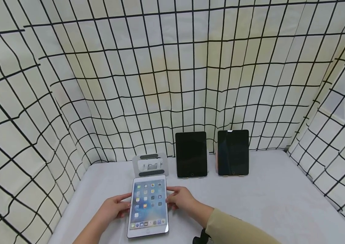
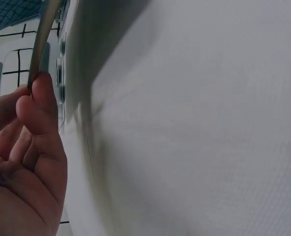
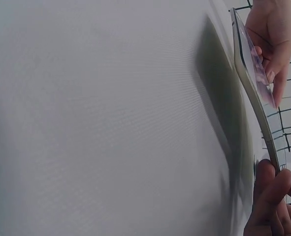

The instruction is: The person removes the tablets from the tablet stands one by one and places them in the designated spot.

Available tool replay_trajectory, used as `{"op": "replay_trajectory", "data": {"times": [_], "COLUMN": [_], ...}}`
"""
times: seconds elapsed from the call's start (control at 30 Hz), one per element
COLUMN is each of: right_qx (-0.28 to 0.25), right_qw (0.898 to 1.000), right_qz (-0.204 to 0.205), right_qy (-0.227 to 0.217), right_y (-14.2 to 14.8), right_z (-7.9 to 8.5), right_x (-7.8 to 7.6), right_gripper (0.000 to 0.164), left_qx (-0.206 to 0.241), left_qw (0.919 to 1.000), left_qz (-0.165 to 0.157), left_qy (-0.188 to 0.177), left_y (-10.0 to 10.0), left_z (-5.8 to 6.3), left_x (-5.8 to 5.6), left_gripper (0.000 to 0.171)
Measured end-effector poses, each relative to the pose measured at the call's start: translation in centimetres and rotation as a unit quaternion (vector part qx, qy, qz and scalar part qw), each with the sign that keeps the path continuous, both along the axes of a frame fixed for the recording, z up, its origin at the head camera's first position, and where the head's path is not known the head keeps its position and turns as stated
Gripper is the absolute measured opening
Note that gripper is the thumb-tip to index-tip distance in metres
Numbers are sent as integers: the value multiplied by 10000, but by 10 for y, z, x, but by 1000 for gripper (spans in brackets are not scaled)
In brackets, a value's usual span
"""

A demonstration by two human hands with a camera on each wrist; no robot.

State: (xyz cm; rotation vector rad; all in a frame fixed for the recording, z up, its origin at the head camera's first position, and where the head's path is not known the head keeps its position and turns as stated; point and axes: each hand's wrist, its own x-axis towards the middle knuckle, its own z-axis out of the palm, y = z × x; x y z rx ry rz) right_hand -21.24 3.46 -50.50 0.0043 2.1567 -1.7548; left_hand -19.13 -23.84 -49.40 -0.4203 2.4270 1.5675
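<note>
A white-framed tablet [image 1: 148,206], its screen lit with rows of app icons, is held between both hands. My left hand [image 1: 113,209] grips its left edge, and my right hand [image 1: 182,199] pinches the right edge, thumb toward the front. In the left wrist view, the fingers [image 2: 42,113] close on the thin edge. The right wrist view shows the tablet [image 3: 256,98] tilted above the cloth, a shadow beneath it. Directly behind the tablet's top edge stands a grey tablet stand [image 1: 150,165] with dark pads and a cut-out middle.
Two black-screened tablets stand upright at the back, one in the middle [image 1: 191,155] and another [image 1: 233,153] farther right. White cloth [image 1: 251,206] covers the table. White walls with a black grid [image 1: 190,67] enclose the back and sides. A black strap [image 1: 201,237] circles the right wrist.
</note>
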Motion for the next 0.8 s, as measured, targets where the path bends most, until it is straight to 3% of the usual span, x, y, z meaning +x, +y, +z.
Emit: {"op": "replay_trajectory", "data": {"times": [0.3,0.8], "right_qx": [150,417], "right_qw": [9995,9982], "right_qz": [163,138], "right_qy": [-237,-407], "right_y": [-3,-8], "right_z": [-8,-7], "right_x": [4,8], "right_gripper": [51,50], "left_qx": [-112,-471], "left_qw": [9987,9956], "left_qz": [-219,-439], "left_qy": [-439,-687], "left_y": [-1,2], "left_z": [-4,-1], "left_x": [2,-6], "left_gripper": [51,48]}}
